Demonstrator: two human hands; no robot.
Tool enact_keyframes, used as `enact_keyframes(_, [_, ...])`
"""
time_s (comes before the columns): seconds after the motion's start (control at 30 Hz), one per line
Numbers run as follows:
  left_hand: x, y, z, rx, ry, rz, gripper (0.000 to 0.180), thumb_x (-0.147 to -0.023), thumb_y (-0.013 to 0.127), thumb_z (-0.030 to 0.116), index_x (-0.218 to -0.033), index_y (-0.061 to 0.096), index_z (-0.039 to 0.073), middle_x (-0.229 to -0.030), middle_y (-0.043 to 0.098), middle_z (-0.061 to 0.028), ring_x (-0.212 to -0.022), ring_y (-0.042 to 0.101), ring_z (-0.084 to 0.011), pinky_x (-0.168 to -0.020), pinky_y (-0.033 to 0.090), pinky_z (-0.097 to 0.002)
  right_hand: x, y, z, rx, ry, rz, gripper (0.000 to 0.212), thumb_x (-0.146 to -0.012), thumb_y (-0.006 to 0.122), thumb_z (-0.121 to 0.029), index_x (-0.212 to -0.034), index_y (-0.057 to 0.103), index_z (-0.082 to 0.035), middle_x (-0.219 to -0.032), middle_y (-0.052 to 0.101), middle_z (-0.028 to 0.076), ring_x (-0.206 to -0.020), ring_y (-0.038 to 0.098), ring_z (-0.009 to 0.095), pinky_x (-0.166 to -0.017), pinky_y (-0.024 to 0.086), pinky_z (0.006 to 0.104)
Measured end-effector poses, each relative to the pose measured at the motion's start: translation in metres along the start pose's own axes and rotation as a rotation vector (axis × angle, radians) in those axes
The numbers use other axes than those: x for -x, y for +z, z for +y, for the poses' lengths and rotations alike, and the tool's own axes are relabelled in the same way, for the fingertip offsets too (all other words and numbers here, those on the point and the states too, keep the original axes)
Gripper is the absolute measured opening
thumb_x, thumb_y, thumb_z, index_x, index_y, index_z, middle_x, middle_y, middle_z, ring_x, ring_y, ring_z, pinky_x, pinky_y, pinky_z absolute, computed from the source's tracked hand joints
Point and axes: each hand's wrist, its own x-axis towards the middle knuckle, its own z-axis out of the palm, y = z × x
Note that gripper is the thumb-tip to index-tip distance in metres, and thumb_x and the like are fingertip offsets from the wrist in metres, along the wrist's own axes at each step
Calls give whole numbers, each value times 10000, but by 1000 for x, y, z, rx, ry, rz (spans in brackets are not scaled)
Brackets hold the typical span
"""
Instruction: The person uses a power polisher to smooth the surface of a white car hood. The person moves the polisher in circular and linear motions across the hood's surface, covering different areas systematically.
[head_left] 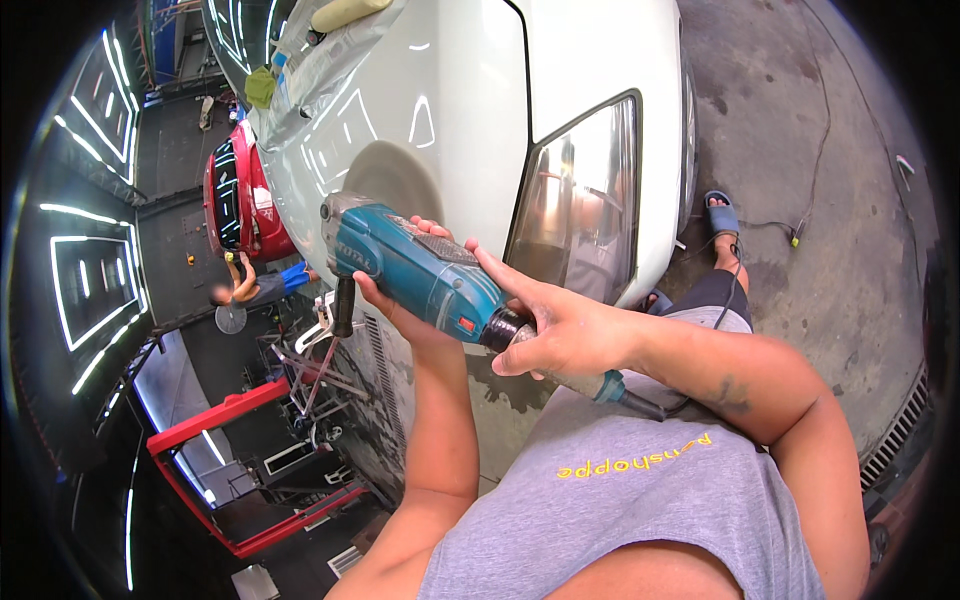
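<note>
A teal power polisher (425,265) with a black side handle (343,306) lies across both my hands. Its round grey pad (392,178), blurred as if spinning, is at the glossy white car's hood (470,90); whether it presses there, I cannot tell. My left hand (415,318) cups the polisher's body from below, thumb on the near side and fingertips showing over the far side. Round the rear grip wraps my right hand (570,330), its index finger stretched along the body. A dark power cord (640,404) leaves the tool's tail, passing by my grey shirt.
The car's clear headlight (578,195) is right of the polisher. Plastic sheeting (310,75) covers part of the car. Cords (815,170) trail over the concrete floor at right. Farther left are a red car (262,205), another person (262,288) beside it, and a red metal frame (225,415).
</note>
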Motion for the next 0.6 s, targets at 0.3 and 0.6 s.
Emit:
enact_keyframes(0.3, [35,-23,1,16,68,58,941,-927,720,706,-1457,467,-28,-1367,563,-175,-1306,564,-330,-1162,473,-486,-6,13,26,-30,10,-48,1198,-957,722,-47,-1738,-169,-223,-1066,617,76,-779,575,116,-707,532,303])
enact_keyframes(0.6, [89,-76,10,124,40,14,877,-935,742,665,-1497,497,38,-1440,569,-127,-1365,559,-279,-1273,339,-622,-24,34,66,16,58,-111,1234,-930,760,-152,-1722,-187,-115,-949,629,101,-771,614,172,-713,544,324])
